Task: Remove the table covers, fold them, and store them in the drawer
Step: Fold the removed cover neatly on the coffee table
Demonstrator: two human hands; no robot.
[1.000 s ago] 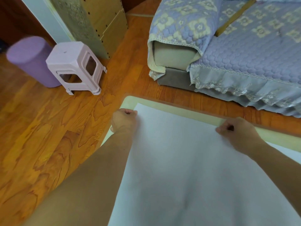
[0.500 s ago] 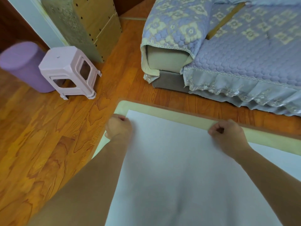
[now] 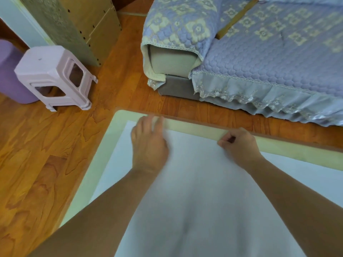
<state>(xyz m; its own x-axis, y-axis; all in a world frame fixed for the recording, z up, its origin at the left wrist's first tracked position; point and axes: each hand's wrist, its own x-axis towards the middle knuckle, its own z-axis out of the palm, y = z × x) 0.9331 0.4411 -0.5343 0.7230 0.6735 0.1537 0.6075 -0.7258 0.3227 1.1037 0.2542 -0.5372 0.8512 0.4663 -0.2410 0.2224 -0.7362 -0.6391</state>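
- table cover [image 3: 204,182], a pale sheet, is lying spread flat over the table [image 3: 194,127], its far edge stopping just short of the table's far rim, so a cream strip is showing there.
- right hand [image 3: 239,145] is pinching that far edge, its grip closed on the cover with fingers curled and thumb tucked against them.
- left hand [image 3: 149,143] is lying over the cover near its far left corner, blurred, its grip open with fingers stretched forward and the fingertips reaching the cream strip.
- both forearms are reaching forward across the cover.
- beyond the table, a sofa [image 3: 259,52] in a quilted blue cover is sitting on the wooden floor [image 3: 37,154].
- off to the left, a pale plastic stool [image 3: 53,76] is standing just beside a purple bin [image 3: 9,75], with a wooden cabinet [image 3: 83,25] behind them.
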